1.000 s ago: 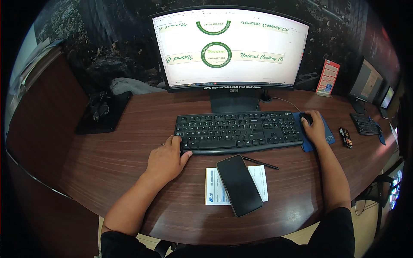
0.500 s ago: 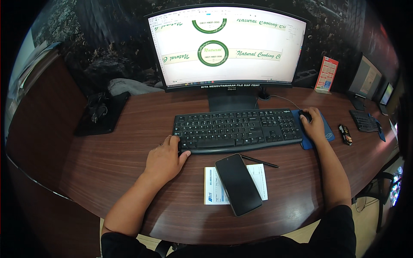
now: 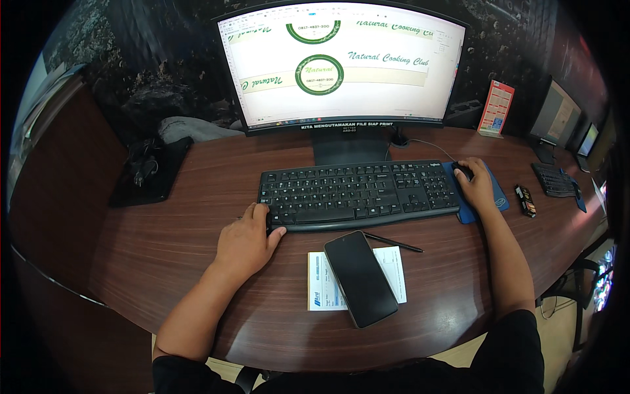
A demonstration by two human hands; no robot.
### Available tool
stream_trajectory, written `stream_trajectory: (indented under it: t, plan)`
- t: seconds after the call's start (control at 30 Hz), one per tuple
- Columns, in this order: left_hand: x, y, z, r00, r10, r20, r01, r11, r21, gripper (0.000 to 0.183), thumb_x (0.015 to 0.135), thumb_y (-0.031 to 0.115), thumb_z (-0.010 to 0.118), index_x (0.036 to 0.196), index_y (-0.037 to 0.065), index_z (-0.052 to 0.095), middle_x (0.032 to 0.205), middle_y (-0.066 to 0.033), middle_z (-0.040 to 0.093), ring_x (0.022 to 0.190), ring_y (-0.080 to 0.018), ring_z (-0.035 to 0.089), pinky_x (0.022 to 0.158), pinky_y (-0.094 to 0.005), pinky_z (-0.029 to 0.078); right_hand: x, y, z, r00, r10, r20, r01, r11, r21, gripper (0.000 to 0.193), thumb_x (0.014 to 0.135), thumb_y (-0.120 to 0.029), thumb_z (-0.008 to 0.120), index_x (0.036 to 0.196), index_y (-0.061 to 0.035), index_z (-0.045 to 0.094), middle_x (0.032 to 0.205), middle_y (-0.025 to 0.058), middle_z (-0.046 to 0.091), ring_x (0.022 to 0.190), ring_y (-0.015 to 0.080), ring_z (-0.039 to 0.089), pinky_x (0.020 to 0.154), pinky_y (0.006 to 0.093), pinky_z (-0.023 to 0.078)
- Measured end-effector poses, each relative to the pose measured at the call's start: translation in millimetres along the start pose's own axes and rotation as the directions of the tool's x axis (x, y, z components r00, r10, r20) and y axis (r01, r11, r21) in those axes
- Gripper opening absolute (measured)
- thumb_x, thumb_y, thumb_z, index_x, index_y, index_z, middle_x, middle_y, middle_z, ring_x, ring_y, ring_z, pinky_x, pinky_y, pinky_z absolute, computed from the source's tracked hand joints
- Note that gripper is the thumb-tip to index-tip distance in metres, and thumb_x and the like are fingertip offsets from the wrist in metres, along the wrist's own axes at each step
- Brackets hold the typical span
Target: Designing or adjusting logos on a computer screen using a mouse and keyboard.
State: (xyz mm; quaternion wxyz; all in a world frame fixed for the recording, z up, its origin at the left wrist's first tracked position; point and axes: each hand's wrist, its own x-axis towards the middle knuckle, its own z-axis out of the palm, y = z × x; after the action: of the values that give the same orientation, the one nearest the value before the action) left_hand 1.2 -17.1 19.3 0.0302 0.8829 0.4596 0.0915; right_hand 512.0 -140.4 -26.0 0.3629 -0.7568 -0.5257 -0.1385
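Head view: on the screen (image 3: 354, 108) behind the keyboard (image 3: 357, 194), green lettering (image 3: 388, 59) has just risen off its pale band (image 3: 387, 77), suggesting a layout adjustment by mouse. Right of the keyboard, the right hand's (image 3: 478, 187) grip wraps the mouse (image 3: 464, 171), which sits under its fingers. The left hand (image 3: 246, 240), thumb and fingers apart, touches the keyboard's left end.

A phone (image 3: 361, 279) lies aslant on a white slip (image 3: 320, 282), a pen (image 3: 400, 245) just beside its far end. Leftward, a flat black case (image 3: 172, 176) bears what may be a cable (image 3: 146, 164), too dark to be sure; papers (image 3: 47, 125) are stacked farther left. Rightward stand a red calendar (image 3: 496, 107) and a side screen (image 3: 556, 118), with a small box (image 3: 525, 201) nearer.
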Motion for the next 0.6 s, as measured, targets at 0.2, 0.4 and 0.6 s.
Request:
stream_trajectory:
  t: [0.2,0.4,0.6]
  plan:
    - [0.4,1.2,-1.6,1.000,-0.002,0.006,0.002,1.000,-0.012,0.051,0.098,0.042,0.062,0.125,0.000,0.051,0.125,-0.0240,0.064,0.099,-0.0406,0.070,0.084,-0.0484,0.056,0.9,-4.9,-3.3,0.998,0.051,0.040,-0.052,0.999,0.013,0.027,0.086,-0.013,0.076,0.111,-0.0025,0.071,0.120,0.0159,0.065,0.114,0.0344,0.063,0.097,0.0406,0.050]
    - [-0.3,1.3,-1.1,1.000,-0.013,0.001,0.013,1.000,-0.012,0.051,0.098,0.042,0.063,0.124,0.001,0.051,0.123,-0.0232,0.065,0.100,-0.0403,0.069,0.085,-0.0489,0.055,-0.9,-3.5,-1.0,0.994,0.028,-0.106,-0.031,0.999,-0.026,0.028,0.086,-0.012,0.074,0.112,-0.0036,0.068,0.118,0.0154,0.064,0.113,0.0354,0.063,0.096,0.0409,0.050]
    - [-0.9,-1.8,1.2,0.999,-0.030,-0.036,0.029,0.999,-0.032,0.050,0.097,0.042,0.065,0.123,0.001,0.052,0.121,-0.0212,0.066,0.102,-0.0398,0.069,0.085,-0.0493,0.055,-0.8,7.4,-2.9,0.999,-0.011,0.032,0.012,1.000,-0.012,0.026,0.086,-0.012,0.072,0.110,-0.0028,0.069,0.120,0.0162,0.064,0.117,0.0362,0.062,0.098,0.0417,0.050]
